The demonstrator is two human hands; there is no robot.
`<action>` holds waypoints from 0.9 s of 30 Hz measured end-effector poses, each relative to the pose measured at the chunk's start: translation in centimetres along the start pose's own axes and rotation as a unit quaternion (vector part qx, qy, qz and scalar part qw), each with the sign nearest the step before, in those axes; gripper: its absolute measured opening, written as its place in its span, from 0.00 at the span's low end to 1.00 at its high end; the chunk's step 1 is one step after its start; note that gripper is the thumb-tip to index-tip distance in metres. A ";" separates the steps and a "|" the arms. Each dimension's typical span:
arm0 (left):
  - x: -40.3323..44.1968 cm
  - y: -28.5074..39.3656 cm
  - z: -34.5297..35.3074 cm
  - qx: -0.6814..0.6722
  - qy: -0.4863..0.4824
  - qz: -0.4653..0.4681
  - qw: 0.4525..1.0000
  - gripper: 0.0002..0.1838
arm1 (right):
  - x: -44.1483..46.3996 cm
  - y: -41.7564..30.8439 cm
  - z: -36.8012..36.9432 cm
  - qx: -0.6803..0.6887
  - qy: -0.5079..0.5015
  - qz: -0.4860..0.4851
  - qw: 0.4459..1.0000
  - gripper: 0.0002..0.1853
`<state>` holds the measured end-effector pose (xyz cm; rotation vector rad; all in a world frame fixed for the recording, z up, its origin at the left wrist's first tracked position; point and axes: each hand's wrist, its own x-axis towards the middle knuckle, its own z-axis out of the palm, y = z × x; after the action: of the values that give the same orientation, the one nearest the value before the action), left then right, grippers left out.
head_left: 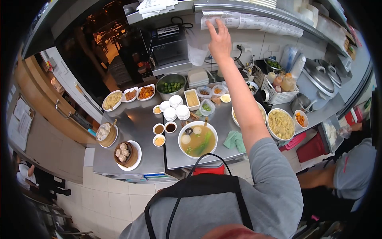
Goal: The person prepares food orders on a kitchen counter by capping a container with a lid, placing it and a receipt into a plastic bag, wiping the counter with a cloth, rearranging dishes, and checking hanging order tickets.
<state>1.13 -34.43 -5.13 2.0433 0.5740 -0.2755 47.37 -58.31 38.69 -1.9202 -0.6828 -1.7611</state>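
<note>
My right hand [220, 42] is raised at the end of my outstretched arm, fingers apart. Its fingertips are at the left end of a row of printed order slips [252, 22] hanging under the steel shelf; whether they touch the paper I cannot tell. Beneath my arm stands a large white bowl of soup [197, 139] with greens, pale round pieces and a spoon or ladle in it. Stacked white lidded cups [182, 111] and small sauce dishes [170, 127] are left of that bowl. My left hand is out of sight.
Two steamer baskets of dumplings [126, 153] sit on plates at the left. A steel bowl of green citrus [171, 85], a black printer [167, 47] and bowls of fried rice [281, 124] surround the steel counter [135, 115]. A co-worker's sleeve [354, 171] is at the right.
</note>
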 end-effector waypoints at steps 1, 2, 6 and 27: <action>0.0 -0.8 -0.1 0.001 -0.003 -0.014 1.000 0.11 | 0.0 -0.1 0.0 -0.001 0.002 0.006 1.000 0.29; 0.0 -1.6 -0.2 0.001 -0.006 -0.026 1.000 0.11 | 0.1 -0.2 0.1 -0.002 0.004 0.011 1.000 0.29; 0.1 -4.3 -1.0 0.004 -0.013 -0.070 0.997 0.11 | 0.5 -0.6 0.5 0.012 0.017 0.044 0.999 0.29; 0.6 -10.6 -3.3 0.027 -0.036 -0.178 0.983 0.12 | -15.5 -1.6 -4.7 0.211 -0.031 0.173 0.961 0.05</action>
<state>-3.77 -26.86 -11.69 1.9652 0.8954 -0.5796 41.70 -60.97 23.67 -1.6812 -0.6369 -1.2306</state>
